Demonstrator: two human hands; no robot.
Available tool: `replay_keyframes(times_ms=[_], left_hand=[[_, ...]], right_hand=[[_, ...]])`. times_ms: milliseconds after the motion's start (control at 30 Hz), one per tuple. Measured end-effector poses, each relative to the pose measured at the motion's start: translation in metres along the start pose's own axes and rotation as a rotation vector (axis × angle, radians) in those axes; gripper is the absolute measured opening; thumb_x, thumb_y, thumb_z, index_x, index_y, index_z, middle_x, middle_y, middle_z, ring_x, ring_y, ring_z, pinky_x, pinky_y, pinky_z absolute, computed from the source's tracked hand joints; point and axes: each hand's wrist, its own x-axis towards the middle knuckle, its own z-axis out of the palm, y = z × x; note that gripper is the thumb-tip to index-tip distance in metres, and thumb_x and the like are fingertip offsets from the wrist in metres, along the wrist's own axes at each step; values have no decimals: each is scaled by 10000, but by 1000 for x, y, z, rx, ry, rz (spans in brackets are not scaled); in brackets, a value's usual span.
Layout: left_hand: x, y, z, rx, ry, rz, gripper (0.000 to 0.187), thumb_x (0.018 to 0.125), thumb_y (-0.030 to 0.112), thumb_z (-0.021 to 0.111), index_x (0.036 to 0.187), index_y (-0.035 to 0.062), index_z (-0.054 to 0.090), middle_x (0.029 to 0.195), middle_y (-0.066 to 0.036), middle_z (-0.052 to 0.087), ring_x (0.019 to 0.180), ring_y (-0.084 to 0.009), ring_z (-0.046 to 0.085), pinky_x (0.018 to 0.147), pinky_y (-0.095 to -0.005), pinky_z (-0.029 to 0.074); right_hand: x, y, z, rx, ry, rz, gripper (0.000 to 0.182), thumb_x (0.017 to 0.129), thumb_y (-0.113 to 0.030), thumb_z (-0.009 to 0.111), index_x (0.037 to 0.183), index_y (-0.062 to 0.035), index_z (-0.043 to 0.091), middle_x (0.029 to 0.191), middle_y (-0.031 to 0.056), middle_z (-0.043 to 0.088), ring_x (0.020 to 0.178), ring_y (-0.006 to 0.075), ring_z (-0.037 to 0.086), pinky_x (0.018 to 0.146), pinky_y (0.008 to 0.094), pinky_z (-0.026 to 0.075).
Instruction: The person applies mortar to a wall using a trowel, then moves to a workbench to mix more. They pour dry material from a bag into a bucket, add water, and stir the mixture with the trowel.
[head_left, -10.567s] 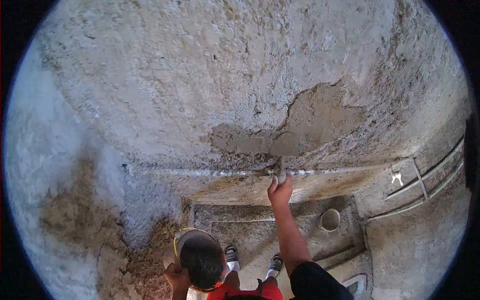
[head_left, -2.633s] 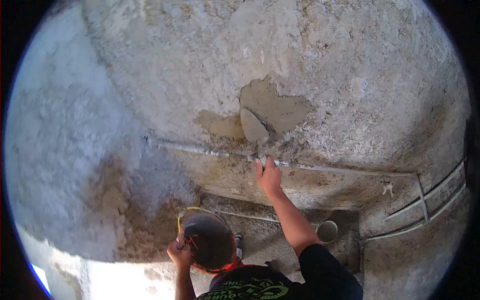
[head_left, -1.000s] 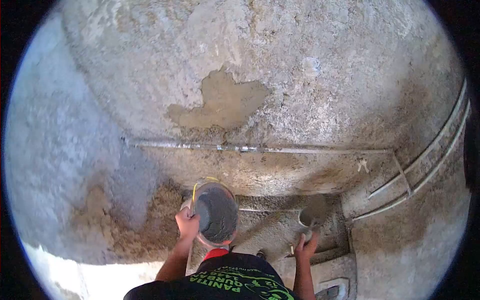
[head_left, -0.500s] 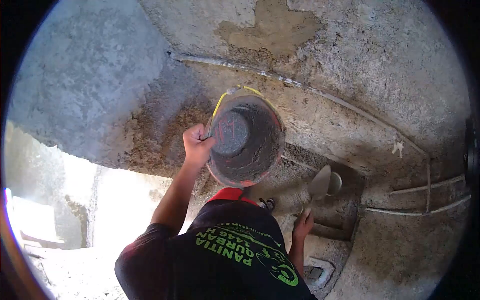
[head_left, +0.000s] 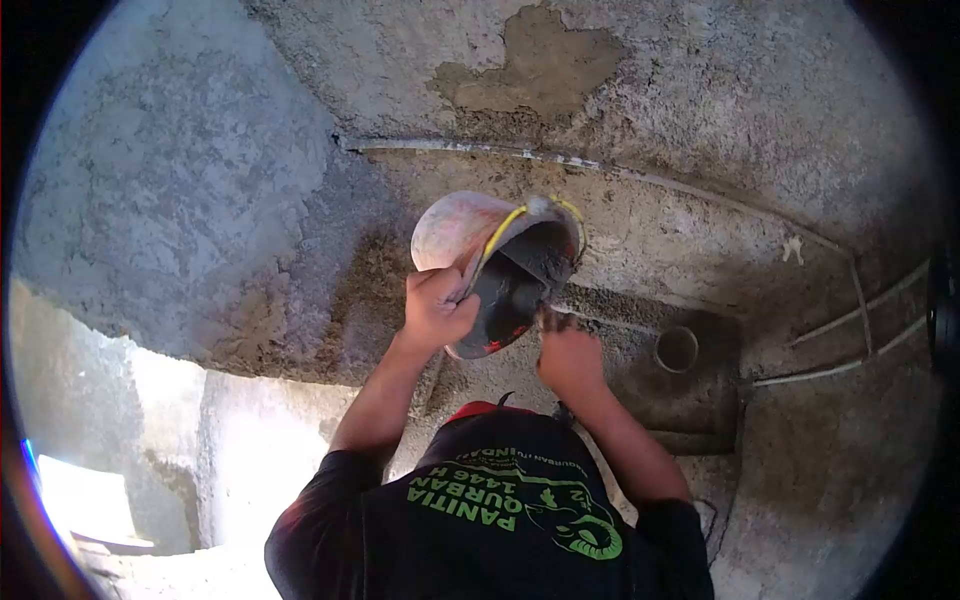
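A mortar-stained bucket [head_left: 462, 228] with a yellow handle is tilted, its mouth turned to the right. Wet grey mortar [head_left: 512, 296] lies inside it. My left hand [head_left: 440, 305] is closed on the bucket's left rim. At the right side of the mouth, my right hand [head_left: 572, 355] is closed round the trowel's handle, which is mostly covered by the fingers. The trowel's blade is hard to tell from the dark mortar inside the bucket.
A round cup-like container [head_left: 676, 349] stands on the right. A pale pipe [head_left: 700, 185] runs along the rough wall, with more pipes [head_left: 840, 368] at the far right. A damp patch [head_left: 540, 65] marks the wall above. Bright light comes from the lower left.
The bucket has been tipped from facing me to facing right. My right hand has moved up and left with the trowel, away from the round container to the bucket's mouth.
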Motion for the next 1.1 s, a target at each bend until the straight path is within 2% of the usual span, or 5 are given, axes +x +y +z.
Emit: replay_keyframes(times_ms=[267, 433, 633, 867, 1100], left_hand=[[-4, -58, -28, -102, -271, -5, 202, 666, -9, 652, 665, 7, 450, 580, -170, 483, 503, -341, 507, 495, -403, 407], [-38, -110, -53, -116, -425, -84, 206, 658, 11, 678, 689, -6, 475, 595, -178, 499, 526, -359, 512, 528, -412, 413], [-72, -131, -102, -107, -262, -225, 278, 623, -2, 673, 642, 14, 395, 558, -101, 328, 494, -183, 326, 469, -347, 324], [-71, -117, -102, -95, -219, -131, 182, 657, 18, 669, 684, -2, 491, 608, -190, 517, 562, -392, 557, 528, -435, 432], [-64, -132, -115, -58, -201, -87, 216, 670, 17, 673, 669, 2, 457, 585, -146, 466, 510, -262, 495, 514, -377, 391]], right_hand=[[22, -31, 61, 480, -134, -302, 455, 892, -182, 674, 1301, -3, 590, 837, 164, 682, 663, 297, 697, 583, 422, 547], [-9, -52, 83, 1692, -680, 338, 352, 1026, -242, 589, 1289, -14, 642, 812, 45, 646, 511, 99, 487, 431, 251, 360], [-35, -55, 94, 648, 0, -45, 472, 982, -242, 632, 1373, 13, 562, 754, 176, 660, 582, 239, 623, 556, 394, 506], [-32, -121, 126, 236, -228, -95, 452, 921, -231, 630, 1323, -25, 614, 839, 278, 677, 787, 462, 677, 733, 518, 550], [-24, -132, 101, 1288, -708, 254, 420, 1053, -256, 531, 1399, -20, 561, 718, 15, 587, 490, 69, 484, 416, 257, 376]])
